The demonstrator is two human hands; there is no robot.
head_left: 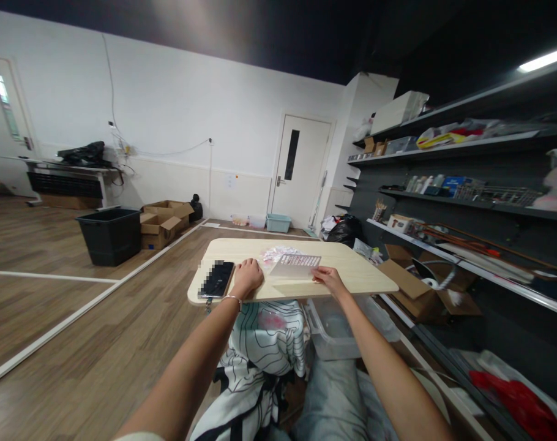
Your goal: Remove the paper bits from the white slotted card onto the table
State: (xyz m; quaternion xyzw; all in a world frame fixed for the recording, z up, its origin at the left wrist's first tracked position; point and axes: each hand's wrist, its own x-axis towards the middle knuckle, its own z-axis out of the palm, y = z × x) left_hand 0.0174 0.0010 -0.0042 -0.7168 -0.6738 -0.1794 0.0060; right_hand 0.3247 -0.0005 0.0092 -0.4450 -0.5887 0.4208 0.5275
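On the pale wooden tabletop rests my left hand, palm down, just to the right of a dark phone. Its fingers look foreshortened, resting on the surface, and I see nothing held in them. My right hand pinches the right edge of a thin sheet, pale and see-through in its near part, with rows of small light marks in its upper part. The sheet is tilted up off the table. Behind it lies a loose heap of small white and pink pieces, too small to make out.
A clear plastic bin sits below the table's near edge, beside patterned cloth over my lap. Loaded shelves and an open carton line the right. A black bin and cardboard boxes stand at left.
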